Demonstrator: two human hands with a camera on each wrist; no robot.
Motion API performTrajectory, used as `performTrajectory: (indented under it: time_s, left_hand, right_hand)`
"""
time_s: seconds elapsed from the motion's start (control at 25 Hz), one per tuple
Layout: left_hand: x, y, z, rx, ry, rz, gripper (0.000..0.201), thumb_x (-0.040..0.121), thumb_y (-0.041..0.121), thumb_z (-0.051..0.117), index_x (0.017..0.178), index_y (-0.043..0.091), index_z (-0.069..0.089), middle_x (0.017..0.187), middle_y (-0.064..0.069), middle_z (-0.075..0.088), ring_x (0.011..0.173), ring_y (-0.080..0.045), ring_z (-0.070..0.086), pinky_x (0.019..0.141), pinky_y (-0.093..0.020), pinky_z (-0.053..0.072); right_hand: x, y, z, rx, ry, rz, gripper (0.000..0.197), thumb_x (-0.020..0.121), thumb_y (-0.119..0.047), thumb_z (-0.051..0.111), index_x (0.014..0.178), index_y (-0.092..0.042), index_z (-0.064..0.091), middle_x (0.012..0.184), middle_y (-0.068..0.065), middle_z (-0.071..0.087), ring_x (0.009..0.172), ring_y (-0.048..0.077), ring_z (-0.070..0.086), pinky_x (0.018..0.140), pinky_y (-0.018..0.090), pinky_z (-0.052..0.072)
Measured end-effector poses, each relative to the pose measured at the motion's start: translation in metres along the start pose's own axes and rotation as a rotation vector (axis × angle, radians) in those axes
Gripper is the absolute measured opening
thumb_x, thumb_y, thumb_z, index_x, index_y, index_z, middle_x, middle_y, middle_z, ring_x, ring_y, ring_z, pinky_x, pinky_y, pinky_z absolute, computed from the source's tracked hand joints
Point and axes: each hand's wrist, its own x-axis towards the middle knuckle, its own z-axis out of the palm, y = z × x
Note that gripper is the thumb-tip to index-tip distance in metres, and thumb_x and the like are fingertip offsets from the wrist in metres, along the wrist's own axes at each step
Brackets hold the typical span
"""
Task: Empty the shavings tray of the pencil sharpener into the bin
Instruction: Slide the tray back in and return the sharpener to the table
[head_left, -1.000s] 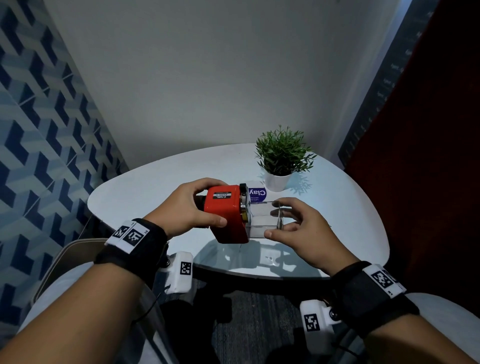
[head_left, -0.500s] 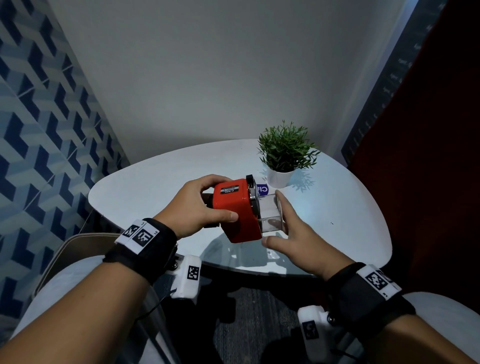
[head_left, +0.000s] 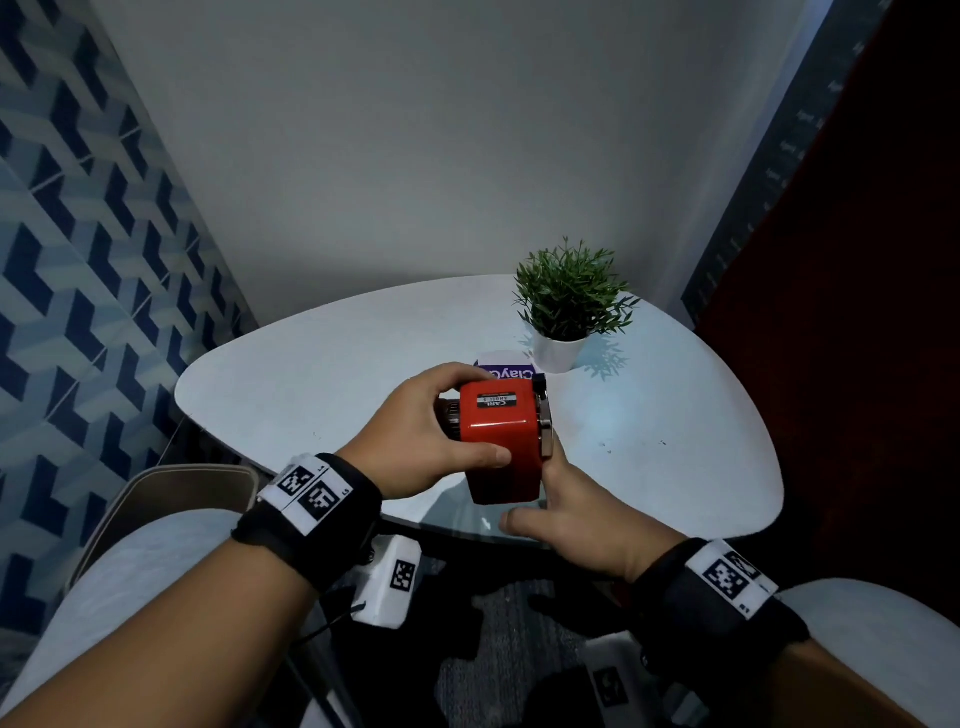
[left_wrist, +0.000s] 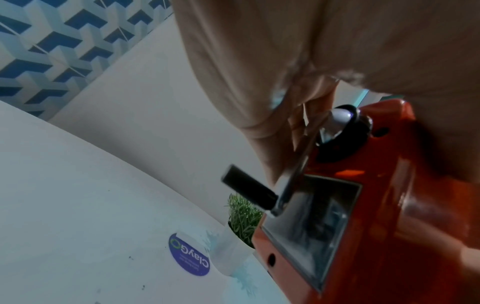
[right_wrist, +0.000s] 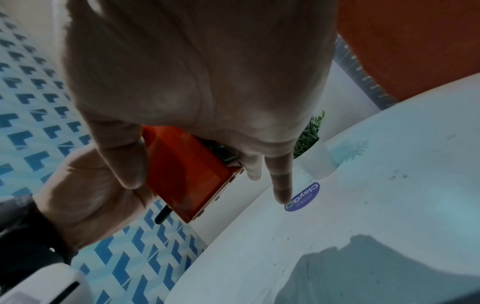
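Note:
My left hand (head_left: 431, 431) grips the red pencil sharpener (head_left: 501, 441) from its crank end and holds it just above the near edge of the white table (head_left: 337, 364). My right hand (head_left: 545, 488) lies against the sharpener's right face by the chrome plate, with fingers straight and thumb below. In the right wrist view those fingers (right_wrist: 281, 185) press the red body (right_wrist: 187, 172). The clear shavings tray sticks out nowhere in the head view. In the left wrist view the black crank handle (left_wrist: 246, 191) hangs over a see-through panel (left_wrist: 311, 222) in the red body. No bin is in view.
A small potted plant (head_left: 566, 306) in a white pot stands at the back right of the table, with a purple ClayGo sticker (head_left: 506, 371) in front of it. A chair (head_left: 171, 499) is at my left knee. A blue patterned wall is on the left.
The clear tray stood out to the right of the sharpener, held by my right hand. It has slid into the red body, and my right hand now lies flat against that face.

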Motion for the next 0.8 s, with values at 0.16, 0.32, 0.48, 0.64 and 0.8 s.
performTrajectory:
  time_s: [0.16, 0.32, 0.48, 0.64, 0.8]
  left_hand:
    - [-0.001, 0.004, -0.003, 0.012, -0.021, -0.021, 0.067, 0.067, 0.006, 0.096, 0.125, 0.019, 0.065, 0.105, 0.001, 0.075, 0.083, -0.009, 0.076, 0.072, -0.021, 0.057]
    - [-0.003, 0.013, -0.01, 0.051, -0.112, -0.03, 0.066, 0.069, 0.004, 0.094, 0.125, 0.019, 0.064, 0.108, 0.002, 0.075, 0.086, -0.008, 0.076, 0.074, -0.02, 0.058]
    - [-0.002, 0.014, -0.013, 0.064, -0.14, -0.011, 0.067, 0.07, 0.007, 0.094, 0.128, 0.02, 0.064, 0.118, 0.001, 0.073, 0.096, -0.014, 0.076, 0.081, -0.024, 0.061]
    - [-0.005, 0.002, -0.017, 0.135, -0.181, -0.039, 0.074, 0.065, 0.016, 0.098, 0.13, 0.029, 0.064, 0.121, 0.005, 0.073, 0.105, -0.009, 0.073, 0.094, -0.025, 0.058]
    - [-0.01, -0.001, -0.027, 0.33, -0.206, -0.066, 0.085, 0.073, 0.035, 0.092, 0.146, 0.04, 0.048, 0.134, 0.018, 0.065, 0.112, 0.003, 0.064, 0.104, -0.025, 0.051]
  right_hand:
    - [-0.004, 0.005, -0.002, -0.002, -0.015, 0.027, 0.098, 0.08, -0.019, 0.074, 0.158, -0.04, 0.019, 0.144, -0.012, 0.055, 0.13, 0.002, 0.056, 0.11, 0.031, 0.049]
    - [-0.006, 0.002, -0.013, -0.021, 0.145, 0.032, 0.069, 0.082, -0.021, 0.082, 0.141, -0.034, 0.05, 0.137, -0.014, 0.064, 0.13, 0.002, 0.058, 0.11, 0.04, 0.048]
    - [-0.003, 0.001, -0.011, 0.04, 0.27, -0.02, 0.084, 0.073, -0.015, 0.089, 0.14, -0.044, 0.048, 0.132, -0.007, 0.067, 0.128, 0.011, 0.062, 0.098, 0.041, 0.054]
    - [0.001, -0.001, -0.002, -0.005, 0.278, -0.018, 0.075, 0.065, -0.014, 0.094, 0.123, -0.045, 0.058, 0.116, -0.015, 0.072, 0.116, 0.011, 0.068, 0.094, 0.042, 0.062]
    - [0.017, 0.004, 0.005, 0.016, 0.254, 0.03, 0.072, 0.056, -0.021, 0.096, 0.116, -0.043, 0.062, 0.115, -0.01, 0.075, 0.112, 0.02, 0.073, 0.094, 0.052, 0.062]
